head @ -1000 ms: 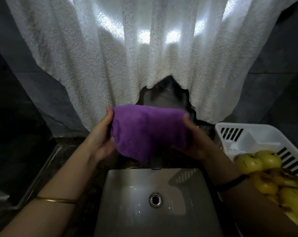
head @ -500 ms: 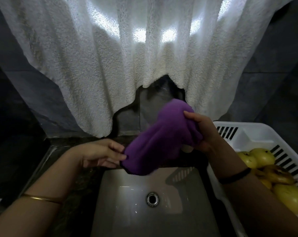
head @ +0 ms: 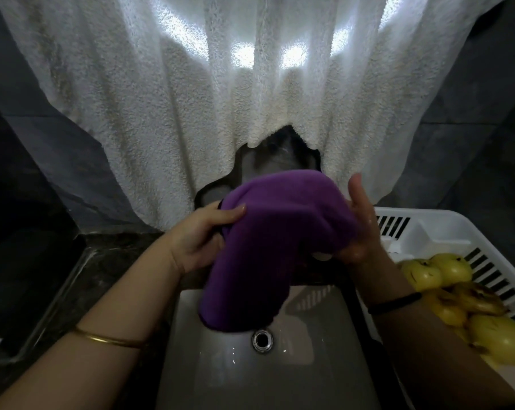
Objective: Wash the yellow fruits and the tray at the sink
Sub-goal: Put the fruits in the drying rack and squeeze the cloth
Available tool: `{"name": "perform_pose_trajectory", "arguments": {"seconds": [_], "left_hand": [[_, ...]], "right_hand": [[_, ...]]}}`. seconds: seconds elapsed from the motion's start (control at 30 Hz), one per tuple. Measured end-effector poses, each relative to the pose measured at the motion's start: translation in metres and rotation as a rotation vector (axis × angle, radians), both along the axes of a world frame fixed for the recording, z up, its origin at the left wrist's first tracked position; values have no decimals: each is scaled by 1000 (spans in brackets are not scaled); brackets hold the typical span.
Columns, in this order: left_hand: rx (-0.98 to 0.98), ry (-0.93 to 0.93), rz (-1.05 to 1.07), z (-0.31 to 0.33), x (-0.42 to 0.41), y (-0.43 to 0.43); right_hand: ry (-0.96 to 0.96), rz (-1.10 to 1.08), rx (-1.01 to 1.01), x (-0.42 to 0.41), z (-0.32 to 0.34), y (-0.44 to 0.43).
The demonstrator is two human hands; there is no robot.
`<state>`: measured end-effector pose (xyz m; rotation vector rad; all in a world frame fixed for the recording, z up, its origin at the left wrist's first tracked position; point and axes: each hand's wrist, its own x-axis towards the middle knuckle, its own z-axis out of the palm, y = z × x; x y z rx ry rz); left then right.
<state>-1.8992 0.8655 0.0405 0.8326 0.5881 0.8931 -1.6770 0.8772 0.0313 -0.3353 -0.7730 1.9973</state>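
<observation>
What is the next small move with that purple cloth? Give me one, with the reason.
Probably lay the purple fleece cloth aside on the dark counter at left. The left hand grips it and the right hand presses flat against it above the grey sink basin, so neither is free, while the yellow fruits sit untouched in the white slotted plastic tray.

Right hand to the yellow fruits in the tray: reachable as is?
Probably yes. The yellow fruits lie uncovered in the white tray right beside the right hand, nothing between them. That hand is against the purple cloth, which the left hand grips, so it must leave the cloth first.
</observation>
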Motion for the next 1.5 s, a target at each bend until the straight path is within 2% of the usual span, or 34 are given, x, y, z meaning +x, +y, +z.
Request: {"name": "perform_pose_trajectory", "arguments": {"seconds": [0.07, 0.1, 0.17, 0.27, 0.37, 0.43, 0.5, 0.57, 0.63, 0.7, 0.83, 0.87, 0.93, 1.0, 1.1, 1.17, 1.23, 1.33, 1.4, 1.43, 1.5], "left_hand": [[10, 21, 84, 7, 9, 1], [18, 95, 125, 7, 13, 1], [12, 213, 196, 2, 17, 2], [-100, 161, 303, -7, 6, 5], [-232, 68, 385, -11, -4, 9], [-278, 39, 405, -12, -6, 10], [-295, 87, 403, -13, -10, 11], [-321, 260, 416, -14, -16, 11], [-345, 445, 428, -20, -21, 13], [-353, 543, 426, -23, -21, 14], [-382, 666, 454, -28, -21, 24], [-389, 701, 456, -27, -22, 25], [-405, 737, 457, -29, -27, 29], [-438, 739, 443, -28, -29, 31], [-450, 679, 429, -27, -29, 32], [-335, 643, 478, -31, -28, 36], [-138, 722, 399, -28, -22, 31], [106, 1075, 149, -30, -13, 30], [276, 1401, 168, -39, -12, 36], [343, 1545, 209, -43, -13, 40], [441, 1691, 311, -46, -16, 43]], "right_hand": [[65, -59, -48, -3, -29, 0], [105, 118, -190, -18, -41, -3], [-111, 37, -231, -38, -51, -6], [-220, -98, -187, -39, -54, -1], [-252, -65, -257, -33, -53, 9], [-373, -33, -224, -30, -53, 14], [-534, -58, -156, -32, -49, 19], [-699, -185, -164, -32, -47, 27], [-773, -317, -145, -27, -48, 35], [-865, -389, -54, -28, -47, 37], [-1185, -544, 253, -37, -40, 35], [-1220, -578, 270, -37, -39, 36], [-1246, -626, 226, -38, -35, 39], [-1163, -633, 163, -36, -35, 41], [-1095, -475, 178, -30, -31, 39], [-1205, -380, 281, -26, -31, 38], [-1450, -379, 446, -23, -32, 38], [-1739, -482, 649, -21, -33, 36], [-1869, -556, 735, -19, -35, 37], [-1900, -575, 749, -18, -37, 38], [-1761, -581, 632, -15, -38, 40]]}}
